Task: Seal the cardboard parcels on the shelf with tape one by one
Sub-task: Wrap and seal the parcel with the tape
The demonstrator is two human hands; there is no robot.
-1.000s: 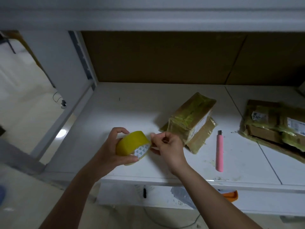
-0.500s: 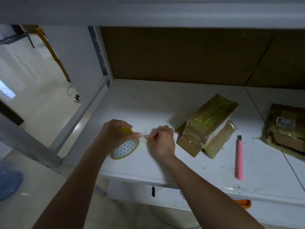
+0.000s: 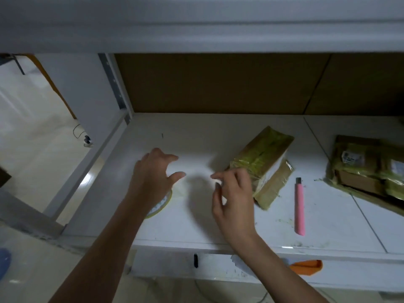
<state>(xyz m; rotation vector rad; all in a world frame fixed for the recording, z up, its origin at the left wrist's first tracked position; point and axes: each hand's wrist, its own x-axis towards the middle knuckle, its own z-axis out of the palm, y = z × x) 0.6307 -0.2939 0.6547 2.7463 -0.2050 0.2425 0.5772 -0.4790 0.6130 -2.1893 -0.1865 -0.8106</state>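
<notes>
A yellow tape roll [image 3: 162,205] lies flat on the white shelf [image 3: 196,136], mostly hidden under my left hand [image 3: 153,178]. That hand hovers above it with fingers spread and holds nothing. My right hand [image 3: 231,191] is a little to the right, fingers loosely bent, empty as far as I can see. Just right of it sits a brown cardboard parcel [image 3: 262,158] wrapped in yellowish tape, with a flap [image 3: 273,189] lying flat beside it. A second taped parcel [image 3: 367,169] lies at the right edge.
A pink utility knife [image 3: 299,206] lies between the two parcels, near the shelf's front edge. A brown back panel [image 3: 218,84] closes the shelf behind, and the upper shelf board [image 3: 196,25] hangs overhead. An orange object [image 3: 306,266] shows below the shelf.
My left hand set the tape roll flat on the shelf and let go, its fingers now spread. My right hand released the tape end and moved right toward the parcel.
</notes>
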